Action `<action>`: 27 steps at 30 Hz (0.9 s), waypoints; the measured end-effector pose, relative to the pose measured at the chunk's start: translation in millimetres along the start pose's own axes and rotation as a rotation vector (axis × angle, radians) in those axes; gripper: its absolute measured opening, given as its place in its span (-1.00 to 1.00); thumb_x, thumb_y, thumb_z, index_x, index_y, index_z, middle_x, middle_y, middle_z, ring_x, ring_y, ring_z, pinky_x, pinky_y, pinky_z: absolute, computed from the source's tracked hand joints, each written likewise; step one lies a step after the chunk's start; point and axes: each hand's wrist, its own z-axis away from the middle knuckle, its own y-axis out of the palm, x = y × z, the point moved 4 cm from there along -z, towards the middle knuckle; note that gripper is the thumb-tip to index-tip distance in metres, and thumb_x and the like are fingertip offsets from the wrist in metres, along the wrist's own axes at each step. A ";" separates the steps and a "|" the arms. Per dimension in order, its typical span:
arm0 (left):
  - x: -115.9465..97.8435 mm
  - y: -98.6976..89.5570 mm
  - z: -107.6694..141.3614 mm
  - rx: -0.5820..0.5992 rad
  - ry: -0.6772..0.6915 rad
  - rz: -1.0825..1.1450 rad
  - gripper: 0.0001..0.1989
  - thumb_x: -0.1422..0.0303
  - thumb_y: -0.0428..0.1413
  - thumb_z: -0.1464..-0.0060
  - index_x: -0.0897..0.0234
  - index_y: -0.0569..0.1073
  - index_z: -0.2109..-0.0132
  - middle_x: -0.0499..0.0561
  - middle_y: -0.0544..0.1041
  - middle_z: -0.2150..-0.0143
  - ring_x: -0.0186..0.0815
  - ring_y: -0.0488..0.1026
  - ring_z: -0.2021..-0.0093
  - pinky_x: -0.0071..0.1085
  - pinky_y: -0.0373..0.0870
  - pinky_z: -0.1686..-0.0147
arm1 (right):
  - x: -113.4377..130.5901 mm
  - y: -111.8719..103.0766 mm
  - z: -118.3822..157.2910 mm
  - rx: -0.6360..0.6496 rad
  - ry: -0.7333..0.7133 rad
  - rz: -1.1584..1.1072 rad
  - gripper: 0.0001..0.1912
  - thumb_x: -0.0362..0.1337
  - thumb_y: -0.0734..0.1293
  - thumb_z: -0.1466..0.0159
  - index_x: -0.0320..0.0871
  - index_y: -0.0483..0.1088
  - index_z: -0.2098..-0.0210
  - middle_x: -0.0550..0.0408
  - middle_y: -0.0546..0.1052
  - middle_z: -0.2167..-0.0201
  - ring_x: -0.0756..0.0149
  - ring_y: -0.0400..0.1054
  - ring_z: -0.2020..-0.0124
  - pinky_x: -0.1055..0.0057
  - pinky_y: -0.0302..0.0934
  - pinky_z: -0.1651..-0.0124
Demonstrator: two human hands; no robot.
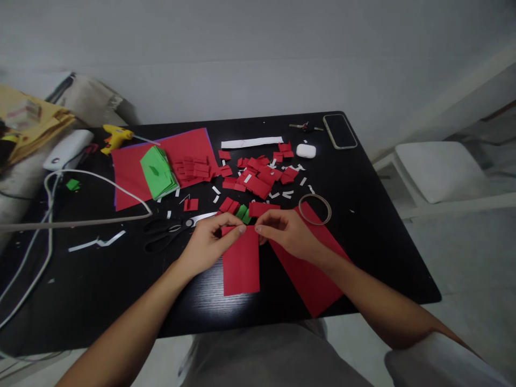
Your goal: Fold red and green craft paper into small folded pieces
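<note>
A red paper sheet hangs between my two hands, pinched along its far edge. My left hand grips the far left corner between thumb and forefinger. At the far right corner, my right hand pinches the same sheet. Under my right hand and forearm lies a larger red paper strip. Black-handled scissors rest on the table left of my left hand, their blades partly covered by it. Just beyond my fingers are small folded red pieces and a folded green piece.
A black table carries white paper scraps, a tape roll, a phone, a white case and keys. At left are a yellow glue gun, green paper and white cables. A white stool stands right.
</note>
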 end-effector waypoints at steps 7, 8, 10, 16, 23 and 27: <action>-4.5 -1.4 -1.9 -0.060 0.032 -0.005 -0.79 0.21 0.27 -0.20 0.22 0.64 0.32 -0.04 0.64 0.41 -0.30 0.53 0.39 -0.43 0.45 0.35 | -8.7 3.0 0.3 0.025 0.058 -0.117 -0.62 -0.17 0.67 -0.02 -0.15 0.54 0.26 0.16 0.63 0.42 0.33 0.58 0.38 0.35 0.53 0.22; -4.8 -1.6 -2.1 -0.062 0.034 -0.008 -0.80 0.21 0.28 -0.20 0.22 0.64 0.32 -0.04 0.65 0.41 -0.29 0.54 0.39 -0.43 0.45 0.35 | -10.0 3.1 0.2 0.026 0.064 -0.126 -0.62 -0.17 0.68 -0.02 -0.15 0.55 0.27 0.15 0.64 0.42 0.32 0.58 0.38 0.34 0.54 0.21; -4.5 -1.9 -2.3 -0.062 0.032 -0.013 -0.82 0.22 0.29 -0.19 0.21 0.65 0.31 -0.04 0.66 0.39 -0.29 0.55 0.38 -0.44 0.46 0.34 | -11.6 3.0 -0.1 0.028 0.073 -0.140 -0.64 -0.18 0.68 -0.02 -0.16 0.56 0.29 0.14 0.64 0.43 0.31 0.59 0.39 0.32 0.55 0.21; -2.7 -1.6 -2.0 -0.051 0.029 -0.016 -0.85 0.25 0.29 -0.19 0.21 0.67 0.27 -0.04 0.68 0.36 -0.28 0.57 0.35 -0.44 0.47 0.32 | -12.2 2.9 -0.1 0.023 0.084 -0.176 -0.65 -0.19 0.69 0.00 -0.17 0.59 0.31 0.14 0.64 0.44 0.31 0.59 0.41 0.33 0.56 0.24; -0.4 0.9 0.1 0.006 -0.022 -0.011 -0.84 0.25 0.27 -0.21 0.24 0.66 0.26 -0.05 0.68 0.34 -0.33 0.56 0.33 -0.48 0.45 0.28 | -14.6 5.1 0.7 0.048 0.107 -0.185 -0.65 -0.18 0.68 -0.01 -0.18 0.59 0.30 0.14 0.63 0.43 0.33 0.57 0.40 0.35 0.54 0.25; 0.6 1.6 1.6 -0.002 -0.014 -0.016 -0.83 0.25 0.27 -0.22 0.25 0.66 0.26 -0.04 0.67 0.34 -0.34 0.54 0.34 -0.49 0.43 0.31 | -12.6 6.4 1.0 0.066 0.098 -0.174 -0.67 -0.18 0.66 -0.04 -0.17 0.57 0.30 0.14 0.62 0.43 0.32 0.56 0.38 0.34 0.52 0.24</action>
